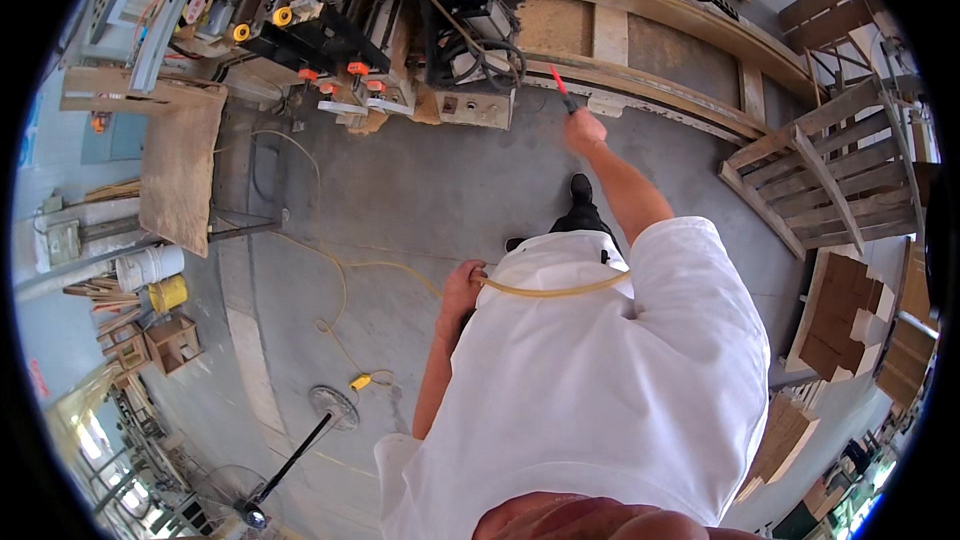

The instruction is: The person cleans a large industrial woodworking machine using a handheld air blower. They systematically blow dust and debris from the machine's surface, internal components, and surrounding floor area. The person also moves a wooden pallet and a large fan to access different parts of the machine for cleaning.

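Observation:
My right hand [584, 130] reaches forward, its fingers wrapped round the black handle of an air blow gun [560, 83]. The gun's long red nozzle points forward toward the wooden machine bed. Near my waist on the left, my left hand [462, 288] is closed on a yellow air hose [550, 291]. From this hand the hose bows across the front of my white shirt toward my right side, where the arm and shirt hide it. Its other stretch trails over the floor to the left. Where the hose meets the gun cannot be seen.
Ahead stands a machine with a control box [474, 108] and a long wooden frame [690, 90] holding sawdust. To the right leans a wooden pallet [820, 175]. A plywood-topped table [180, 170], a white bucket [150, 267] and a pedestal fan [290, 465] stand left. A yellow connector [360, 381] lies on the floor.

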`<state>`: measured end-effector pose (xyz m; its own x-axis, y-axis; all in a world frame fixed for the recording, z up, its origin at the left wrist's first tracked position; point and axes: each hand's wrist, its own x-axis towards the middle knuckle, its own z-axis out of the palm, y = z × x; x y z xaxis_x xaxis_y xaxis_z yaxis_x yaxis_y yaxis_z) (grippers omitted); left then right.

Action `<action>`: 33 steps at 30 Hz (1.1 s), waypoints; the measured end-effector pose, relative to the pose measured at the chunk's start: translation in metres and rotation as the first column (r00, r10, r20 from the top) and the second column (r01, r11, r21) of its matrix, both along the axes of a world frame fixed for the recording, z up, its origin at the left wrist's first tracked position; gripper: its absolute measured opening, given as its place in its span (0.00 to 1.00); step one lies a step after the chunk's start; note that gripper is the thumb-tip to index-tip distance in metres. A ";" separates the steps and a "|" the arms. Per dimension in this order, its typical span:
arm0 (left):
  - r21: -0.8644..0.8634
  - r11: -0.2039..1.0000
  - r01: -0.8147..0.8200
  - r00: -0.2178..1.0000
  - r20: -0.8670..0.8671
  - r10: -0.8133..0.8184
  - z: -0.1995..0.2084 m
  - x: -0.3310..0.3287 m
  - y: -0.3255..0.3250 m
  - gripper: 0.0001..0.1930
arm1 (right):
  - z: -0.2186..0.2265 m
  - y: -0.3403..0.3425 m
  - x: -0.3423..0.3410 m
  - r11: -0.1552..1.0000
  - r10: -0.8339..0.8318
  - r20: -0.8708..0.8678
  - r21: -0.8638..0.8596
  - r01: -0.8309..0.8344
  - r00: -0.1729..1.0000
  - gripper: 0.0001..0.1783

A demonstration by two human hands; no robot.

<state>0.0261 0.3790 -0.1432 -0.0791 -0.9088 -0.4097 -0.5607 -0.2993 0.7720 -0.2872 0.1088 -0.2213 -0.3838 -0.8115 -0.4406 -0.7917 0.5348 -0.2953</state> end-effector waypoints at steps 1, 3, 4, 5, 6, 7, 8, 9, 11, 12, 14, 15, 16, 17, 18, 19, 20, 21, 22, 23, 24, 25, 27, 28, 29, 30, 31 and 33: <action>-0.030 0.999 0.020 1.000 0.020 -0.020 -0.003 -0.004 -0.004 0.10 | -0.012 0.000 -0.023 0.996 -0.067 0.044 0.062 0.064 0.997 0.23; -0.096 0.994 0.054 0.997 0.064 -0.048 -0.017 -0.013 -0.015 0.11 | -0.033 0.011 -0.067 0.995 -0.095 0.016 0.031 0.094 0.995 0.22; -0.088 0.995 0.052 0.997 0.056 -0.047 -0.022 -0.019 -0.021 0.11 | -0.044 0.019 -0.096 0.990 -0.144 0.059 0.020 0.143 0.988 0.22; -0.079 0.996 0.048 0.998 0.049 -0.045 -0.024 -0.024 -0.027 0.11 | -0.056 0.026 -0.128 0.982 -0.190 0.102 0.012 0.190 0.976 0.21; -0.070 0.996 0.058 0.998 0.038 -0.056 -0.025 -0.032 -0.035 0.11 | -0.077 0.034 -0.174 0.941 -0.331 0.259 0.014 0.339 0.907 0.21; -0.078 0.995 0.066 0.998 0.014 -0.065 -0.027 -0.037 -0.041 0.10 | -0.094 0.044 -0.213 0.875 -0.456 0.408 0.042 0.482 0.791 0.21; -0.089 0.993 0.083 0.996 -0.004 -0.084 -0.031 -0.045 -0.051 0.10 | -0.095 0.054 -0.242 0.726 -0.592 0.550 0.046 0.687 0.589 0.22; -0.107 0.989 0.100 0.994 -0.033 -0.104 -0.038 -0.060 -0.064 0.10 | -0.086 0.057 -0.280 0.530 -0.654 0.671 0.074 0.845 0.351 0.23; -0.094 0.992 0.084 0.992 -0.091 -0.093 -0.055 -0.074 -0.074 0.11 | -0.075 0.061 -0.366 0.407 -0.587 0.784 0.073 0.910 0.200 0.18; -0.080 0.994 0.077 0.989 -0.117 -0.086 -0.060 -0.087 -0.081 0.11 | -0.070 0.064 -0.412 0.298 -0.495 0.846 -0.047 0.953 0.197 0.18; 0.112 0.989 0.100 0.989 0.098 -0.111 0.002 -0.139 -0.125 0.13 | -0.055 0.058 -0.487 0.108 -0.485 0.874 0.101 0.989 -0.037 0.15; 0.167 0.981 0.100 0.986 0.116 -0.120 0.003 -0.152 -0.137 0.13 | -0.049 0.065 -0.532 0.262 -0.409 0.912 0.102 0.960 0.014 0.15; 0.221 0.971 0.092 0.981 0.148 -0.126 0.003 -0.168 -0.149 0.13 | -0.043 0.059 -0.549 0.246 -0.412 0.911 0.111 0.963 0.000 0.15; 0.189 0.975 0.119 0.973 0.174 -0.152 0.005 -0.181 -0.157 0.13 | -0.032 0.052 -0.562 0.242 -0.413 0.911 0.123 0.963 -0.013 0.15; 0.159 0.976 0.148 0.965 0.195 -0.178 0.007 -0.196 -0.167 0.13 | -0.024 0.045 -0.577 0.237 -0.417 0.909 0.131 0.963 -0.021 0.15; 0.130 0.975 0.182 0.954 0.217 -0.207 0.009 -0.207 -0.177 0.13 | -0.022 0.039 -0.585 0.230 -0.409 0.912 0.089 0.969 0.013 0.16; 0.127 0.974 0.187 0.962 0.178 -0.207 0.007 -0.213 -0.184 0.12 | -0.026 0.033 -0.596 0.251 -0.438 0.899 0.133 0.959 -0.010 0.17; 0.123 0.974 0.188 0.969 0.138 -0.204 0.003 -0.218 -0.190 0.12 | -0.031 0.026 -0.605 0.274 -0.467 0.883 0.178 0.945 -0.031 0.19; 0.120 0.975 0.187 0.975 0.098 -0.199 0.001 -0.221 -0.194 0.11 | -0.037 0.018 -0.613 0.297 -0.497 0.867 0.223 0.929 -0.049 0.20; 0.153 0.972 0.178 0.972 0.124 -0.198 0.006 -0.226 -0.193 0.11 | -0.045 0.005 -0.609 0.307 -0.459 0.888 0.188 0.933 -0.028 0.20; 0.178 0.967 0.184 0.965 0.154 -0.212 0.013 -0.233 -0.200 0.11 | -0.050 -0.006 -0.609 0.344 -0.506 0.862 0.215 0.914 -0.012 0.19; 0.204 0.961 0.188 0.956 0.185 -0.227 0.016 -0.239 -0.204 0.10 | -0.057 -0.017 -0.606 0.380 -0.551 0.834 0.244 0.892 0.007 0.18; 0.150 0.972 0.180 0.960 0.191 -0.207 0.021 -0.248 -0.201 0.10 | -0.060 -0.044 -0.585 0.469 -0.596 0.802 0.301 0.831 0.046 0.17; 0.122 0.975 0.185 0.959 0.193 -0.206 0.023 -0.252 -0.203 0.10 | -0.064 -0.055 -0.578 0.510 -0.594 0.802 0.320 0.799 0.059 0.17; 0.126 0.975 0.180 0.959 0.199 -0.203 0.026 -0.254 -0.205 0.10 | -0.067 -0.067 -0.568 0.551 -0.592 0.803 0.339 0.762 0.071 0.17; 0.128 0.976 0.174 0.959 0.202 -0.197 0.028 -0.259 -0.206 0.10 | -0.071 -0.079 -0.560 0.606 -0.565 0.821 0.340 0.719 0.087 0.17; 0.130 0.977 0.167 0.960 0.206 -0.192 0.031 -0.263 -0.208 0.09 | -0.074 -0.090 -0.551 0.657 -0.536 0.838 0.340 0.673 0.100 0.17; 0.129 0.981 0.147 0.958 0.228 -0.174 0.038 -0.272 -0.209 0.10 | -0.076 -0.110 -0.532 0.706 -0.487 0.870 0.338 0.623 0.081 0.17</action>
